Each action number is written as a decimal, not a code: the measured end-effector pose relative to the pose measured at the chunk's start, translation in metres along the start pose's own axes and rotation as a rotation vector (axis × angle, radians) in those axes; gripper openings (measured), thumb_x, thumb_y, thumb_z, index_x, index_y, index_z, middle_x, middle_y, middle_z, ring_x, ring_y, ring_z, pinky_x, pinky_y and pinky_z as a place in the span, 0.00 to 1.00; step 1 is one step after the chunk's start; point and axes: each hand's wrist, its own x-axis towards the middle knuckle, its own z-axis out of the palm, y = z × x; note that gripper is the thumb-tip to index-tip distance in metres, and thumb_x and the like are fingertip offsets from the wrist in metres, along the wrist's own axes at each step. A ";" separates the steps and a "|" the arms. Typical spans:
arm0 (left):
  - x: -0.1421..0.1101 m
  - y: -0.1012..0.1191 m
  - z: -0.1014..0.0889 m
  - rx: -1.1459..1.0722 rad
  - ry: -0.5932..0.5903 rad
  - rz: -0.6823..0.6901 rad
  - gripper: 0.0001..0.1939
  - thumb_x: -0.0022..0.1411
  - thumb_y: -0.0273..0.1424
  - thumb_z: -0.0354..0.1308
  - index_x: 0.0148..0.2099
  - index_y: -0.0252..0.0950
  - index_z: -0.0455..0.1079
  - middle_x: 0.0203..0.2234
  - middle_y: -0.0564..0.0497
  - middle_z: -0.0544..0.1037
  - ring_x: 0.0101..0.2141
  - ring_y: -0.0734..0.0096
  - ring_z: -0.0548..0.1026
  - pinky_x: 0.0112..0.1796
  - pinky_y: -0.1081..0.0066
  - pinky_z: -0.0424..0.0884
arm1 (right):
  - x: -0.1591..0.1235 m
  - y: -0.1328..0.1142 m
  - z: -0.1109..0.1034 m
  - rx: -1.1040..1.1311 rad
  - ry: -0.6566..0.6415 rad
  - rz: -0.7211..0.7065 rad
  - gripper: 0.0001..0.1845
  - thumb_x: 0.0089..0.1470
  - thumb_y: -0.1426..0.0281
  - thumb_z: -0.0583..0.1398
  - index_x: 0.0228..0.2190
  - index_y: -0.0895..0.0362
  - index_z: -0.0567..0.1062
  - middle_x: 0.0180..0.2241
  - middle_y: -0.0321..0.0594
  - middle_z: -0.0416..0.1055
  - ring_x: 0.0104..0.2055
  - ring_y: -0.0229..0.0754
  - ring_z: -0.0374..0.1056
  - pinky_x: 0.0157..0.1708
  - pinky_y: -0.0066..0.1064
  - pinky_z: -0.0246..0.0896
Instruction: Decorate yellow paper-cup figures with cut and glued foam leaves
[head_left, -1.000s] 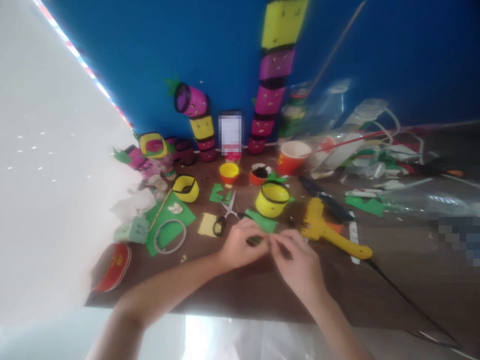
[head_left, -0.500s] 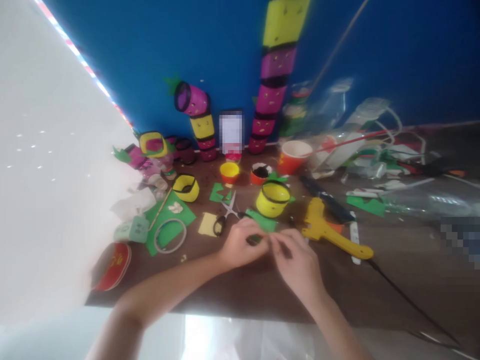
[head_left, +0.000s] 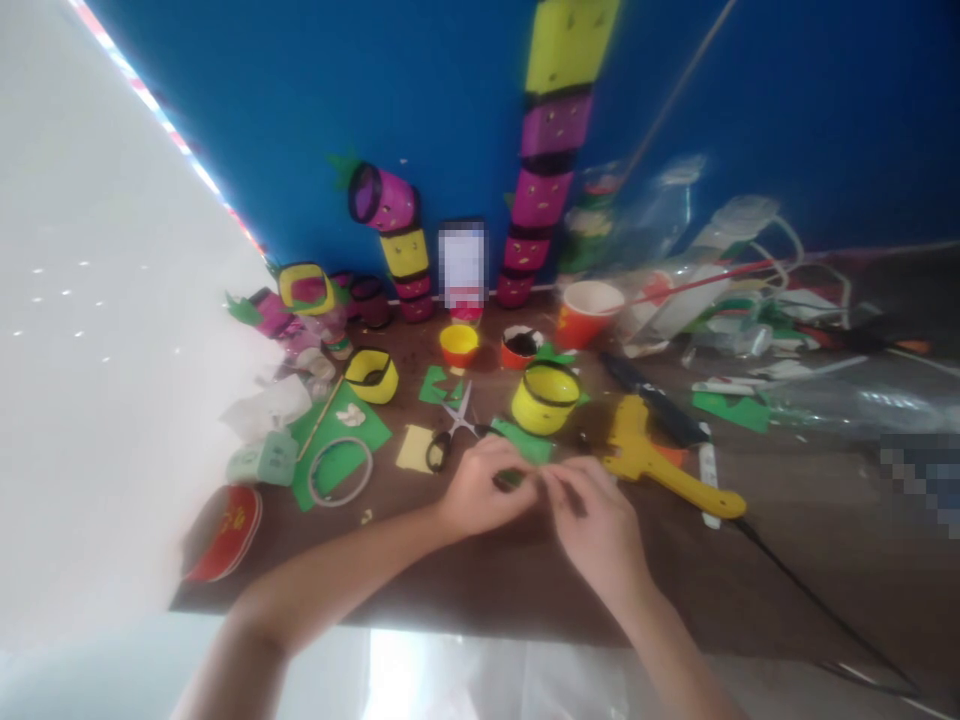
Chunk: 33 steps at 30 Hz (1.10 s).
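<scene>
My left hand (head_left: 489, 488) and my right hand (head_left: 592, 510) meet fingertip to fingertip above the front of the brown table. Both are closed in a pinch; whatever lies between the fingertips is too small and blurred to name. Just beyond them is a piece of green paper (head_left: 525, 440). Behind that stands a yellow cup with a black rim (head_left: 544, 408). Scissors (head_left: 459, 415) lie with blades spread, left of my left hand, their far handle partly hidden. A yellow glue gun (head_left: 643, 450) rests to the right of my right hand.
A roll of tape (head_left: 313, 488) sits on green paper (head_left: 371, 432) at the left, near a red oval piece (head_left: 234, 535). Stacked purple and yellow cups (head_left: 541, 195) rise against the blue wall (head_left: 262, 110). Clear plastic bottles (head_left: 862, 405) and scraps crowd the right. A black cord (head_left: 817, 600) trails rightward.
My right hand's fingers shift very slightly against my left fingertips. Everything else stays in place.
</scene>
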 end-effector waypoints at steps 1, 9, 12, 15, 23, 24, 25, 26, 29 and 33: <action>0.000 0.000 0.000 0.002 -0.002 0.001 0.04 0.53 0.25 0.56 0.28 0.35 0.72 0.23 0.52 0.72 0.27 0.73 0.69 0.32 0.73 0.65 | 0.000 0.000 0.000 -0.009 0.002 -0.004 0.07 0.56 0.72 0.53 0.31 0.55 0.71 0.29 0.38 0.68 0.29 0.36 0.67 0.28 0.25 0.61; 0.001 0.002 -0.001 0.016 -0.004 -0.009 0.05 0.53 0.25 0.56 0.27 0.35 0.71 0.23 0.52 0.72 0.27 0.73 0.69 0.32 0.72 0.65 | 0.000 0.001 -0.001 -0.074 0.055 -0.014 0.06 0.56 0.71 0.54 0.32 0.55 0.71 0.30 0.39 0.68 0.31 0.38 0.68 0.29 0.26 0.62; 0.001 0.002 0.000 0.023 -0.004 -0.016 0.05 0.52 0.25 0.56 0.27 0.35 0.71 0.22 0.51 0.72 0.27 0.73 0.69 0.32 0.72 0.65 | 0.000 0.002 -0.001 -0.105 0.060 -0.016 0.06 0.56 0.71 0.54 0.32 0.55 0.71 0.30 0.39 0.68 0.31 0.38 0.68 0.29 0.27 0.61; 0.001 0.002 0.000 0.014 0.000 -0.014 0.04 0.52 0.24 0.56 0.27 0.35 0.71 0.23 0.51 0.73 0.27 0.73 0.69 0.32 0.72 0.66 | 0.001 0.003 -0.001 -0.111 0.080 -0.008 0.05 0.56 0.71 0.54 0.33 0.55 0.70 0.31 0.40 0.68 0.32 0.39 0.67 0.30 0.27 0.62; 0.001 0.000 -0.001 -0.011 0.003 0.001 0.04 0.51 0.23 0.56 0.27 0.34 0.71 0.23 0.52 0.73 0.28 0.74 0.69 0.33 0.72 0.65 | 0.004 0.004 -0.009 -0.047 0.109 0.007 0.04 0.56 0.73 0.53 0.31 0.57 0.68 0.30 0.41 0.66 0.33 0.40 0.66 0.32 0.28 0.62; 0.001 0.001 -0.001 -0.010 0.002 -0.004 0.04 0.52 0.23 0.56 0.27 0.34 0.71 0.23 0.52 0.73 0.28 0.74 0.69 0.33 0.72 0.65 | 0.004 0.004 -0.009 -0.061 0.093 -0.019 0.04 0.56 0.72 0.53 0.31 0.56 0.68 0.30 0.41 0.66 0.32 0.40 0.66 0.31 0.28 0.62; 0.001 0.001 -0.001 -0.008 0.002 -0.010 0.04 0.52 0.24 0.56 0.28 0.34 0.72 0.23 0.52 0.73 0.28 0.73 0.69 0.33 0.72 0.65 | 0.003 0.004 -0.009 -0.078 0.084 -0.047 0.04 0.55 0.72 0.54 0.31 0.56 0.69 0.31 0.41 0.67 0.33 0.40 0.66 0.31 0.28 0.62; 0.001 0.001 -0.001 -0.006 0.001 -0.015 0.04 0.52 0.24 0.56 0.28 0.35 0.72 0.23 0.51 0.73 0.28 0.73 0.69 0.32 0.72 0.65 | 0.002 0.003 -0.008 -0.098 0.080 -0.075 0.03 0.55 0.72 0.55 0.32 0.56 0.69 0.31 0.41 0.67 0.33 0.39 0.67 0.31 0.28 0.62; 0.000 0.001 -0.002 -0.008 0.002 -0.018 0.04 0.53 0.25 0.56 0.29 0.35 0.72 0.24 0.51 0.73 0.29 0.73 0.69 0.33 0.72 0.66 | -0.001 0.003 -0.007 -0.147 0.090 -0.129 0.06 0.53 0.72 0.57 0.35 0.55 0.71 0.32 0.40 0.69 0.32 0.38 0.68 0.31 0.27 0.63; 0.000 0.002 -0.001 -0.003 -0.002 -0.008 0.04 0.54 0.25 0.55 0.29 0.35 0.72 0.24 0.51 0.72 0.29 0.73 0.69 0.33 0.72 0.66 | -0.001 0.003 -0.006 -0.164 0.095 -0.164 0.07 0.53 0.73 0.58 0.35 0.56 0.73 0.30 0.40 0.69 0.30 0.38 0.68 0.31 0.27 0.63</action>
